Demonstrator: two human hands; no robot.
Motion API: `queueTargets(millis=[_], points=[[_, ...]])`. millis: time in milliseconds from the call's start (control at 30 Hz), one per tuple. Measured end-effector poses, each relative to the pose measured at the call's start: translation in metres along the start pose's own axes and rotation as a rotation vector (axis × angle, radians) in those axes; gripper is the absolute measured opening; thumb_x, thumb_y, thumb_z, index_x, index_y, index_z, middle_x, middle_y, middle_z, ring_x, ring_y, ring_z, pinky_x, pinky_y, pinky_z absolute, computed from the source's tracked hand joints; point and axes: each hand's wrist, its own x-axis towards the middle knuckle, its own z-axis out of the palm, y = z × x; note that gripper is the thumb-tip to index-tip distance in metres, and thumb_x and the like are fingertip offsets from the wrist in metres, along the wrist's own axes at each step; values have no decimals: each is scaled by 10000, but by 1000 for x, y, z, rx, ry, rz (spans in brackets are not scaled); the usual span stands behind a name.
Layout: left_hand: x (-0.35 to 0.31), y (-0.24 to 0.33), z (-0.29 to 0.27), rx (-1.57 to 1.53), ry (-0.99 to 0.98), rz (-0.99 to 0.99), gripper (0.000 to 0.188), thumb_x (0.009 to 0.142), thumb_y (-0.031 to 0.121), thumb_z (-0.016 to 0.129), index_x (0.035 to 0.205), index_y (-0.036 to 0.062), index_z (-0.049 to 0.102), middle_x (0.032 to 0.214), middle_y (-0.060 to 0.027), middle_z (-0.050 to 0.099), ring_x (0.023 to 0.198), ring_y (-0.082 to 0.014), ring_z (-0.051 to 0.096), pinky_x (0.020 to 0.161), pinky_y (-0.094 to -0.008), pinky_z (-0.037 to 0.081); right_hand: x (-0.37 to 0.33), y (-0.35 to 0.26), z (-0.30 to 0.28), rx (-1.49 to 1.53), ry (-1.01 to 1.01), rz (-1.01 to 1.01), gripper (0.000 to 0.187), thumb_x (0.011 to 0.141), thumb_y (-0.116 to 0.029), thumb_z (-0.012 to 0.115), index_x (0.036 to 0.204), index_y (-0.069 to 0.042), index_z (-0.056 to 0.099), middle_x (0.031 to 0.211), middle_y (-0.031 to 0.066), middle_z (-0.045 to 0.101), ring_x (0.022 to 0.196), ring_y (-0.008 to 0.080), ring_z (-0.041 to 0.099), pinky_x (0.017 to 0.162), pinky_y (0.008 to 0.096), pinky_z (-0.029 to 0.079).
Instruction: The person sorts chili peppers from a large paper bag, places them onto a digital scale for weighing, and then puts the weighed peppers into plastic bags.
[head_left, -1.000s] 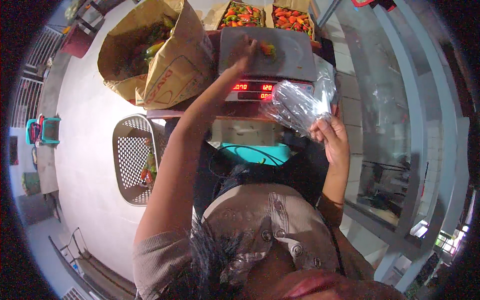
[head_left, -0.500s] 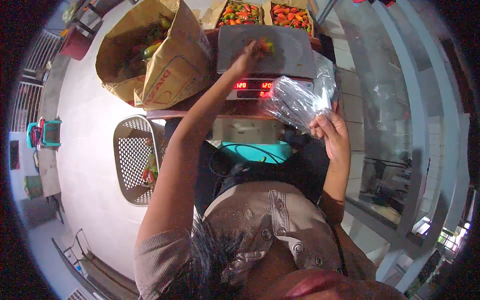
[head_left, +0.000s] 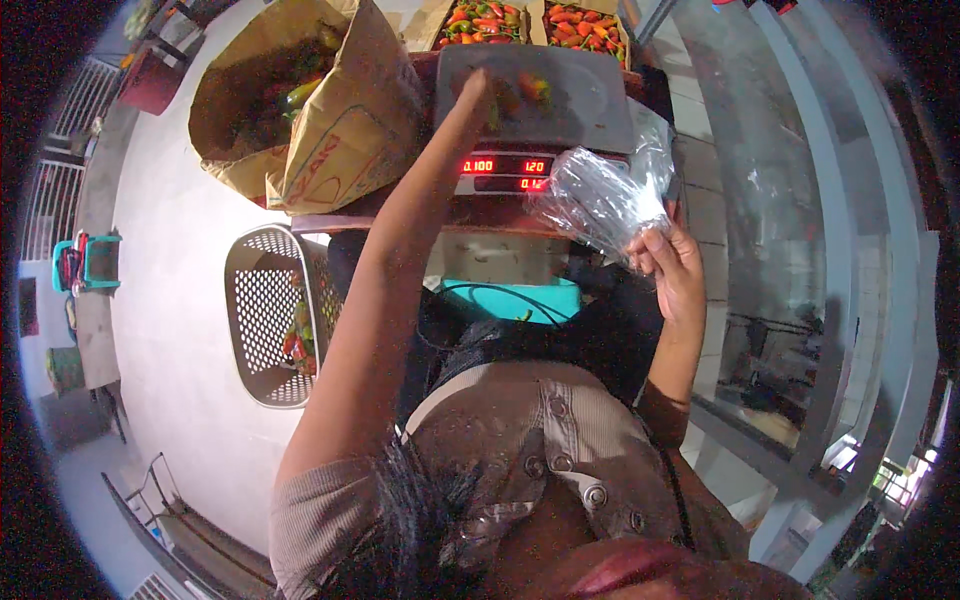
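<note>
My left hand (head_left: 481,93) reaches over the grey pan of a digital scale (head_left: 590,85). Its fingers are dim and partly hidden, so I cannot tell whether they hold anything. Just right of it lies an orange and green chili pepper (head_left: 535,88) on the pan; greenish shapes in the shadow by the fingers are too blurred to make out. My right hand (head_left: 668,258) pinches a clear plastic bag (head_left: 600,195), which hangs crumpled in front of the scale's lit red display (head_left: 505,168).
Left of the scale stands a large open brown paper bag (head_left: 350,140) with peppers inside. Behind it are two boxes of red chilies (head_left: 484,22) (head_left: 585,28). A white perforated basket (head_left: 262,330) with some peppers stands on the floor, and a turquoise container (head_left: 515,297) sits below the table.
My left hand has shifted left over the scale pan, leaving the orange and green pepper in plain sight. The display reading has changed. My right hand with the plastic bag has moved slightly.
</note>
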Motion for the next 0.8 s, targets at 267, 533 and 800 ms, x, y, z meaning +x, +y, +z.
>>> queueTargets(millis=[267, 533, 800], points=[[62, -48, 16, 515, -219, -180, 291, 797, 310, 551, 864, 44, 647, 642, -83, 586, 479, -188, 544, 421, -332, 446, -3, 5, -12, -22, 93, 21, 198, 883, -202, 563, 835, -13, 593, 744, 63, 607, 586, 88, 473, 569, 236, 404], [122, -107, -33, 458, -119, 184, 297, 871, 265, 485, 842, 12, 638, 684, -111, 622, 503, -237, 588, 428, -398, 476, -4, -2, 7, -88, -8, 49, 204, 882, -190, 554, 802, -8, 598, 732, 49, 603, 579, 84, 472, 563, 231, 396], [4, 2, 29, 771, 261, 668, 464, 748, 148, 666, 1118, -52, 471, 1172, -208, 486, 889, -323, 597, 721, -417, 496, 5, 1, 18, -103, -40, 42, 219, 878, -205, 566, 788, -9, 605, 710, 43, 605, 563, 80, 471, 554, 232, 398]])
